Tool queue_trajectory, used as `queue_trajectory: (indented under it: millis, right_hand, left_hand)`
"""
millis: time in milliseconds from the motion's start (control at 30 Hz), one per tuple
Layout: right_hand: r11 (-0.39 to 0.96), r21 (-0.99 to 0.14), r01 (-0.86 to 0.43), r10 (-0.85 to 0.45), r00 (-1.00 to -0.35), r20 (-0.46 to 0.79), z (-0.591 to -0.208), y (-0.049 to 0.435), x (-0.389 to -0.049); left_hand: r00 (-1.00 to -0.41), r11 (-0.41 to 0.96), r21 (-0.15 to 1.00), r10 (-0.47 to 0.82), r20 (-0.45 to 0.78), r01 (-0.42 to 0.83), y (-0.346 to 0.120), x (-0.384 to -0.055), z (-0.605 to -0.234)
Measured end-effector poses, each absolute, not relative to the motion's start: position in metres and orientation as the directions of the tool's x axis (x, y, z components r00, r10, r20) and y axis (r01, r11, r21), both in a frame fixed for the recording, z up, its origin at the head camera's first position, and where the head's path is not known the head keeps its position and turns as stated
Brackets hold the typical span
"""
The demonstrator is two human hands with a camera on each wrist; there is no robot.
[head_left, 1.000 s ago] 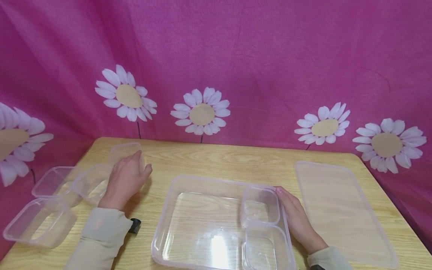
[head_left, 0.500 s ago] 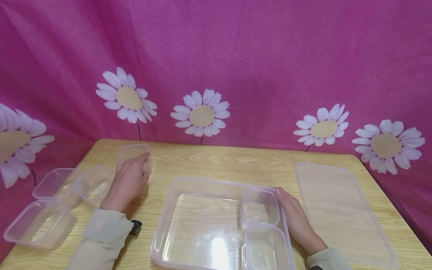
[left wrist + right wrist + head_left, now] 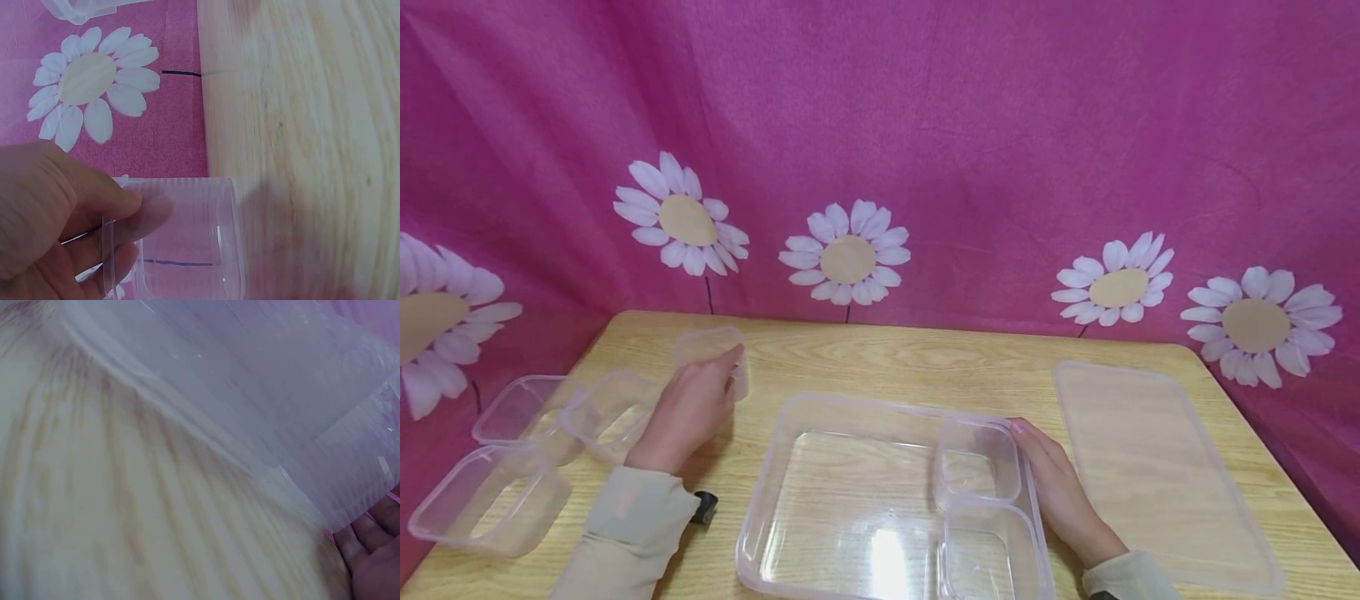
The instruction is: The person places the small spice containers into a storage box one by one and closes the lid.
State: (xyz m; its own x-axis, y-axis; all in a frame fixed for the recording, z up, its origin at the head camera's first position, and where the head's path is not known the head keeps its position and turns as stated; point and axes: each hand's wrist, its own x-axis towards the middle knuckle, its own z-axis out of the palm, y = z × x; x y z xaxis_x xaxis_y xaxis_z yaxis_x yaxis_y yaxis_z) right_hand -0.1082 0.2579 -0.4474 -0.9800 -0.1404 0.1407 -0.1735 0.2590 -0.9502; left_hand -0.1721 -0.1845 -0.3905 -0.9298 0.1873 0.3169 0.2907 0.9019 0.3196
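In the head view, my left hand (image 3: 692,410) pinches the rim of a small clear plastic container (image 3: 707,346) near the table's far left. Seen from the left wrist, the thumb (image 3: 112,197) lies on one side of the container wall and fingers show on the other. My right hand (image 3: 1063,487) rests against the outer right side of a large clear plastic box (image 3: 842,403), its fingertips at the rim near the far corner. Inside that box, two small containers (image 3: 979,458) stand along the right wall. The right wrist view shows fingers (image 3: 369,532) beside the box's corner.
Left of my left hand stand three more small clear containers (image 3: 493,500). A flat translucent lid (image 3: 1165,475) lies on the wooden table (image 3: 880,354) at the right. A pink cloth (image 3: 970,125) with printed daisies hangs behind and at the sides.
My left hand has moved a little to the right, bringing the small container with it. My right hand and the large box stay in place.
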Motion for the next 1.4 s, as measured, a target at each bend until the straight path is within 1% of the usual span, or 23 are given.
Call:
queue_trajectory:
  millis: [200,367,500,1033,1267,1400]
  right_hand:
    - [0.253,-0.95,-0.185,-0.141,-0.978,0.153,-0.4477,0.2576,-0.1086]
    - [0.267,-0.944,-0.193,-0.14,-0.977,0.161,-0.4481,0.2575,-0.1083]
    - [0.269,-0.945,-0.185,-0.132,-0.979,0.154,-0.448,0.2574,-0.1082]
    - [0.275,-0.951,-0.141,-0.118,-0.987,0.112,-0.4487,0.2582,-0.1084]
    - [0.272,-0.953,-0.137,-0.114,-0.987,0.109,-0.4486,0.2579,-0.1084]
    - [0.269,-0.953,-0.143,-0.115,-0.987,0.115,-0.4486,0.2577,-0.1083]
  left_hand:
    - [-0.917,0.884,0.329,0.219,0.334,0.332,-0.1819,-0.1717,-0.3905]
    - [-0.919,0.877,0.342,0.228,0.321,0.337,-0.1798,-0.1711,-0.3897]
    - [-0.913,0.879,0.333,0.228,0.337,0.342,-0.1798,-0.1711,-0.3898]
    - [-0.93,0.886,0.343,0.211,0.302,0.313,-0.1809,-0.1685,-0.3884]
    - [-0.934,0.907,0.299,0.21,0.289,0.296,-0.1809,-0.1707,-0.3909]
    - [-0.934,0.907,0.294,0.22,0.282,0.302,-0.1803,-0.1717,-0.3923]
